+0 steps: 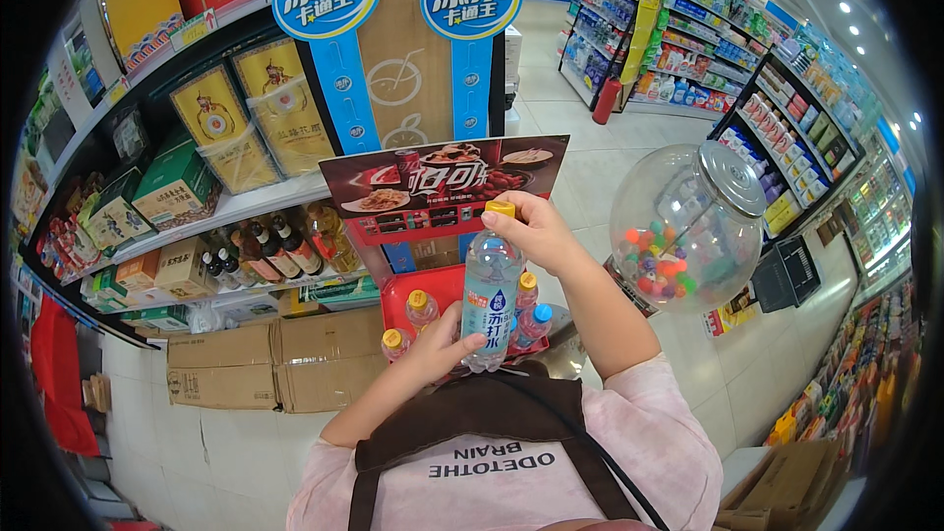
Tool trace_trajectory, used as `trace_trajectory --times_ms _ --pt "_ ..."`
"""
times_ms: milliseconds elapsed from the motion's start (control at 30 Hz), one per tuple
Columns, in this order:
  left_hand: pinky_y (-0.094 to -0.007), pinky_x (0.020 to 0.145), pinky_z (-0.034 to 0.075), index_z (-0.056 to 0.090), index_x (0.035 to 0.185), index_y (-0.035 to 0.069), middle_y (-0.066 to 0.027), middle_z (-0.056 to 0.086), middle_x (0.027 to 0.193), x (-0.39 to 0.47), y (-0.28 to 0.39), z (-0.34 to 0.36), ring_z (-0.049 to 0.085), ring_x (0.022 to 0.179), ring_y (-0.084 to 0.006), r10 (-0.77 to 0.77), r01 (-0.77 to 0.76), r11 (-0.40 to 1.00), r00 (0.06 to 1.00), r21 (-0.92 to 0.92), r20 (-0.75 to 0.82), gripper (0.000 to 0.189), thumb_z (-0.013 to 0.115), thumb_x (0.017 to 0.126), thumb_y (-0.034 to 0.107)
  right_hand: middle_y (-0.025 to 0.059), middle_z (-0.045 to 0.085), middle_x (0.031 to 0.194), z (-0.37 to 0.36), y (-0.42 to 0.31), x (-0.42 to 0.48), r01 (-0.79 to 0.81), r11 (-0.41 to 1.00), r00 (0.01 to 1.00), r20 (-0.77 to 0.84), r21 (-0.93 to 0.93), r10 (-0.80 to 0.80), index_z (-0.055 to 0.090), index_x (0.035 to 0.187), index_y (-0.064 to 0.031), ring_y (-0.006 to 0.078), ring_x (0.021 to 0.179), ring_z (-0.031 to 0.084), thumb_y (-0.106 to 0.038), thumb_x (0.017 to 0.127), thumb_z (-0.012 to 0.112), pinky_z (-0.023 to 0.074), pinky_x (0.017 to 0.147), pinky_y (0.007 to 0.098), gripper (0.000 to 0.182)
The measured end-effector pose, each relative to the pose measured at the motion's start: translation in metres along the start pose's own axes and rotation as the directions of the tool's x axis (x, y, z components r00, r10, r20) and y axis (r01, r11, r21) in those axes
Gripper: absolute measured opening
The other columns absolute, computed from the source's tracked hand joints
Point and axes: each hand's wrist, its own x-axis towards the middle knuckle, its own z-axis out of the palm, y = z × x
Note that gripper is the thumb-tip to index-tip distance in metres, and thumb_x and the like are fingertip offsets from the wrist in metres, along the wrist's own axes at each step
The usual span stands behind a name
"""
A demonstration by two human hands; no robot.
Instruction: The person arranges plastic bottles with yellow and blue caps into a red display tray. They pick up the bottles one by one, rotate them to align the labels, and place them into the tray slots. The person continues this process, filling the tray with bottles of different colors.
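Observation:
A clear plastic bottle of soda water (485,295) with a yellow cap stands upright close before my chest. My right hand (532,227) grips its yellow cap (501,209) between thumb and fingers. Low on the bottle's side, my left hand (446,343) holds the body. Behind it is a red display tray (413,282) with several small bottles: a yellow-capped one (421,307) left of the held bottle, another (396,341) nearer my left forearm, and a blue-capped one (537,323) to the right. A printed cola sign (446,188) rises at the tray's back.
Shelves with boxes (177,181) and dark sauce bottles (269,247) line the left. At the right is a clear globe (682,228) holding colourful balls. Flattened cardboard (273,365) lies on the tiled floor. A red cylinder (606,101) stands by far shelves; cardboard boxes (785,483) sit lower right.

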Motion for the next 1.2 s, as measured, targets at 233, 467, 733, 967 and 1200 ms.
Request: trace_trajectory --times_ms 233,467,733,967,1200 --pt "-0.0352 0.098 0.036 0.034 0.128 -0.005 -0.0184 0.050 0.120 0.003 0.016 -0.005 0.047 0.115 -0.0238 0.038 -0.025 0.992 0.994 0.126 -0.105 0.065 0.064 0.082 0.029 -0.0039 0.052 0.077 0.009 -0.023 -0.025 0.211 0.969 0.977 0.060 -0.126 -0.205 0.056 0.088 -0.0037 0.0016 0.066 0.045 -0.021 0.081 0.067 0.0380 0.056 0.0186 0.022" --pt "-0.0367 0.101 0.033 0.033 0.130 -0.004 -0.0185 0.045 0.127 0.006 0.019 -0.008 0.043 0.120 -0.0254 0.086 -0.077 0.996 0.974 0.052 -0.209 0.063 0.065 0.082 0.019 0.0101 0.059 0.081 0.016 -0.022 -0.026 0.365 0.853 0.922 0.017 -0.373 -0.388 0.058 0.092 -0.0014 0.0220 0.070 0.056 -0.033 0.075 0.069 0.0445 0.062 0.0304 0.037" --pt "-0.0380 0.103 0.030 0.028 0.136 -0.003 -0.0189 0.038 0.135 0.002 0.026 -0.007 0.036 0.126 -0.0268 0.083 -0.078 0.997 0.952 0.027 -0.293 0.065 0.062 0.083 0.015 0.0065 0.054 0.082 0.016 -0.008 -0.016 0.451 0.768 0.866 0.014 -0.455 -0.500 0.056 0.095 -0.0002 0.0146 0.071 0.051 -0.025 0.078 0.068 0.0418 0.061 0.0257 0.033" --pt "-0.0403 0.104 0.028 0.024 0.138 -0.002 -0.0192 0.032 0.139 0.002 0.013 -0.010 0.032 0.129 -0.0274 0.115 -0.099 0.993 0.952 0.070 -0.283 0.068 0.060 0.083 0.015 0.0080 0.057 0.083 0.023 0.011 -0.007 0.471 0.737 0.845 0.009 -0.485 -0.535 0.057 0.097 -0.0010 0.0200 0.075 0.053 -0.028 0.077 0.068 0.0434 0.064 0.0290 0.035" --pt "-0.0414 0.103 0.029 0.024 0.138 -0.001 -0.0182 0.032 0.140 0.000 0.005 -0.011 0.032 0.129 -0.0272 0.083 -0.060 0.995 0.948 0.082 -0.307 0.069 0.062 0.083 0.018 0.0133 0.060 0.085 0.029 0.019 -0.005 0.456 0.733 0.858 0.030 -0.505 -0.513 0.057 0.092 -0.0006 0.0304 0.079 0.057 -0.032 0.076 0.067 0.0452 0.069 0.0370 0.036"
